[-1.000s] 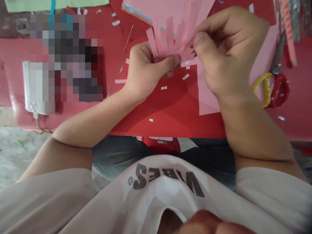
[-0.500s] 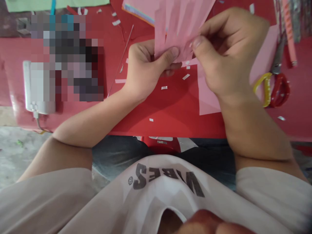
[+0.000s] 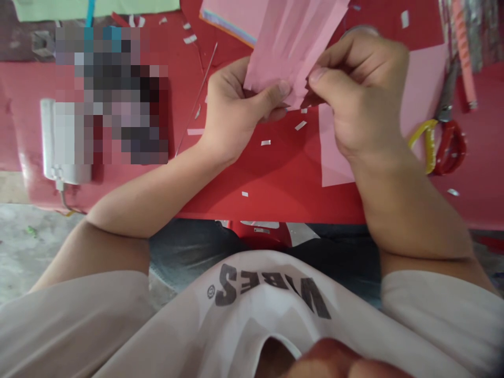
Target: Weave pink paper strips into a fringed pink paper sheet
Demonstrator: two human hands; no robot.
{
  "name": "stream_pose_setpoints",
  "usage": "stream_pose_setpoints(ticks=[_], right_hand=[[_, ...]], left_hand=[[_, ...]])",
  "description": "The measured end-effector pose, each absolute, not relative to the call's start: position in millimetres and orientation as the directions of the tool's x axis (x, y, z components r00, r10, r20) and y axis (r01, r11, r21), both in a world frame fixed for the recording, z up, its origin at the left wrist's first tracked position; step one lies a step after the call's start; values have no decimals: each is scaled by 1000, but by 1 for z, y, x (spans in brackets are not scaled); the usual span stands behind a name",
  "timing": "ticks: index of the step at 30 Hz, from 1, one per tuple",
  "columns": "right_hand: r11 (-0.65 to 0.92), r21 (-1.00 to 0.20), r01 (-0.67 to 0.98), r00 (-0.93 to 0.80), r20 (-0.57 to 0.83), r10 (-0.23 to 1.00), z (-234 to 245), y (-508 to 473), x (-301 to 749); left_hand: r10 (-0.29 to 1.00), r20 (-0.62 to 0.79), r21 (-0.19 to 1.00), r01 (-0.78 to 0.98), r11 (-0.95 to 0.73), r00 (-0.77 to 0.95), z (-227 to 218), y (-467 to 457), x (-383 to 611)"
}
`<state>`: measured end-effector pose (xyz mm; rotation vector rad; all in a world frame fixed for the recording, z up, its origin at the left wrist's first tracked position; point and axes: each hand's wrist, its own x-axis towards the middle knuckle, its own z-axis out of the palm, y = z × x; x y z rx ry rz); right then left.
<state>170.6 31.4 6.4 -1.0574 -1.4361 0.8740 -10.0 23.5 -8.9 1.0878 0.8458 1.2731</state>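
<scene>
Nearest to us was our white T-shirt [image 3: 260, 299], its dark print upside down from where we looked, with dark denim-covered legs [image 3: 189, 252] just past it. Our forearms reached forward onto a red-covered table [image 3: 268, 197]. Our left hand [image 3: 232, 102] held a sheet of pink paper [image 3: 287, 47], cut into long strips, with the thumb pressed on its lower edge and the fingers curled behind it. Our right hand [image 3: 360, 94] pinched the sheet's lower right corner between thumb and bent fingers. The sheet stood up between the two hands, above the middle of the table.

Small white paper scraps [image 3: 300, 125] lay just below the hands, and a flat pink sheet [image 3: 338, 157] lay under the right hand. To the upper right lay scissors [image 3: 449, 147] with red and yellow handles. At the upper left, a pixelated patch [image 3: 114, 94] hid part of the table, and a pale green sheet [image 3: 94, 6] lay along the far edge.
</scene>
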Motion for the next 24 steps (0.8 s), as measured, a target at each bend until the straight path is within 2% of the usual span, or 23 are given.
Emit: stream_pose_setpoints(ticks=[5, 8, 15, 24], right_hand=[[202, -979, 2, 2, 202, 979, -4, 31, 166], [180, -982, -53, -26, 181, 983, -3, 28, 165], [241, -969, 53, -110, 234, 966, 1, 25, 166], [286, -946, 149, -73, 278, 958, 11, 23, 166]], left_hand=[[991, 86, 942, -332, -47, 104, -11, 24, -9], [989, 136, 935, -338, -110, 53, -11, 24, -8], [981, 193, 936, -303, -180, 10, -9, 24, -8], [977, 210, 932, -308, -189, 35, -6, 24, -7]])
